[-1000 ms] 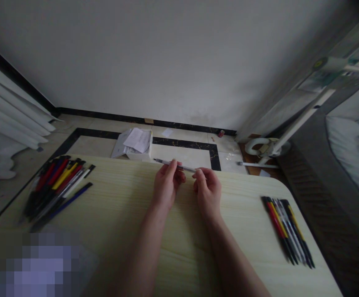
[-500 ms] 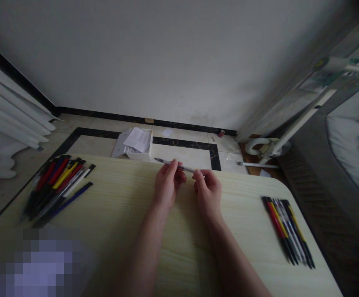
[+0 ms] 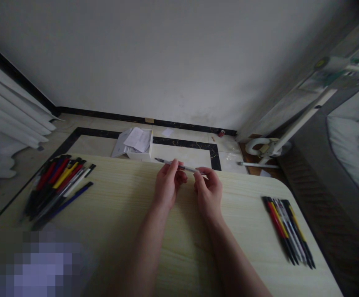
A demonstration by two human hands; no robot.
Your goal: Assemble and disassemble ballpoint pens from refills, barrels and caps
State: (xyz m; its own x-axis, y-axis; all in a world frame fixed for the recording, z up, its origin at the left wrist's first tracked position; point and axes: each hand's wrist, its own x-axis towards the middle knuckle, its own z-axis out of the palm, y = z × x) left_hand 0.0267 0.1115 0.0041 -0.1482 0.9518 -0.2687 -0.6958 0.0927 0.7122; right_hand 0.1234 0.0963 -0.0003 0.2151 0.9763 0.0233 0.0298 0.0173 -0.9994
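Above the far edge of the wooden table, a slim clear-barrelled pen (image 3: 188,168) with a dark tip is held sideways between my two hands. My left hand (image 3: 167,183) pinches its middle, thumb on top, the dark end sticking out to the left. On the other end, the thumb and fingers of my right hand (image 3: 208,189) are closed around the barrel. To the left lies a loose heap of pens (image 3: 58,181) in red, yellow, white, blue and black. At the right, several pens (image 3: 287,231) lie side by side in a row.
The pale wooden table (image 3: 120,214) has a rounded far right corner. Beyond it, a white box with papers (image 3: 139,142) stands on the tiled floor. A white curtain (image 3: 6,123) hangs at left; a white metal stand (image 3: 299,119) and grey sofa (image 3: 315,173) are at right.
Almost nothing differs. My right hand's fingers have shifted slightly on the pen's end, and both hands still hold it in nearly the same spot.
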